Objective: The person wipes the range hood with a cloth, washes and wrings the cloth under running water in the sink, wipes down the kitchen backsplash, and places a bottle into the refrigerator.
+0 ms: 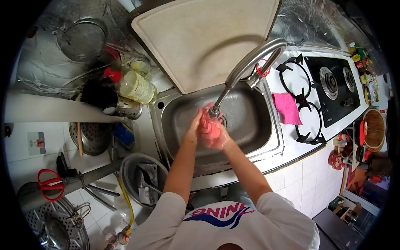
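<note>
Over the sink (175, 152), both hands are closed around a wet, crumpled pink cloth (210, 131). My left hand (194, 130) grips it from the left side, and my right hand (221, 139) wraps it from the right and below. The spout of the curved metal faucet (214, 110) is right above the cloth, close to my fingers. Part of the drain (224, 121) shows behind my right hand. The cloth hides some of my fingertips.
A large cutting board (200, 46) leans behind the sink. Right of it lie a bright pink cloth (286, 109), black burner grates (309, 121) and a stove (333, 89). A soap bottle (138, 87), a blue sponge (123, 134) and a grey basin (129, 177) are at left.
</note>
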Available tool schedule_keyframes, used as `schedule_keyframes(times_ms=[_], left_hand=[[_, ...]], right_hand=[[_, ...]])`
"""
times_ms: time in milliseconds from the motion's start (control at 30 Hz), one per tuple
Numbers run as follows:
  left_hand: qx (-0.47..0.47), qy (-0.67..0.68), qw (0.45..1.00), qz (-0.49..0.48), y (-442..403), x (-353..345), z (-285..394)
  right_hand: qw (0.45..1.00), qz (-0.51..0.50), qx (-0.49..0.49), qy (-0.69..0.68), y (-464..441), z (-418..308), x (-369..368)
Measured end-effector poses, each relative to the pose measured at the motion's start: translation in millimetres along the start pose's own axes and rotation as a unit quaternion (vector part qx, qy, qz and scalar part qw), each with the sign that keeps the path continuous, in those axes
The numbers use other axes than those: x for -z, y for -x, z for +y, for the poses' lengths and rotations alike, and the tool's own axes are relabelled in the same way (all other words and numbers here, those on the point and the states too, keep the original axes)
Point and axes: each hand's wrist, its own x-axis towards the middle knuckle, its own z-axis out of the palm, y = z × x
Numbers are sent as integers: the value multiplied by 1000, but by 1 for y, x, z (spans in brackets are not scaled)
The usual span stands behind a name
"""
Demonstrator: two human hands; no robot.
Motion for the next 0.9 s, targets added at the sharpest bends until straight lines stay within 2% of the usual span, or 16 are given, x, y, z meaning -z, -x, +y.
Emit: schedule_keyframes(times_ms=[33,100,133,200,267,333,433,467,533,567,600,667,700,733,833,900], left_hand=[[-13,30,999,-27,-1,-2,-8],[-20,24,999,-29,1,0,-9],[-41,-28,997,-54,-8,28,-20],[-59,-78,992,-75,-6,36,-16],[104,-228,966,63,-3,4,11],[95,-227,969,31,-13,-2,12],[115,-200,971,69,-28,5,8],[50,-324,941,86,-35,13,5],[-12,-437,893,102,-37,19,-5],[-69,-552,818,145,-36,16,-9],[-123,-654,724,184,-35,14,-11],[-189,-651,701,221,-33,8,-19],[-255,-645,674,255,-33,5,-22],[-257,-644,674,255,-34,-1,-21],[-215,-524,760,319,-30,-6,-14],[-131,-152,947,250,-24,4,-7]], right_hand=[[1000,-1,1,1,-1,10,-1],[973,111,189,-69,-4,22,-12],[920,233,238,-207,-6,22,-50],[947,137,134,-258,0,11,-23],[953,36,26,-299,7,6,-6],[993,121,3,11,8,2,-2],[939,233,8,252,1,-5,2],[939,233,11,253,-2,-5,1],[838,336,47,427,-9,2,1],[838,335,46,428,-11,3,1],[759,343,115,541,-14,3,1],[662,345,182,640,-22,3,15],[562,417,177,692,-28,0,28],[451,482,169,732,-31,-2,23],[460,475,168,731,-15,-12,2],[457,433,176,757,4,-29,-17]])
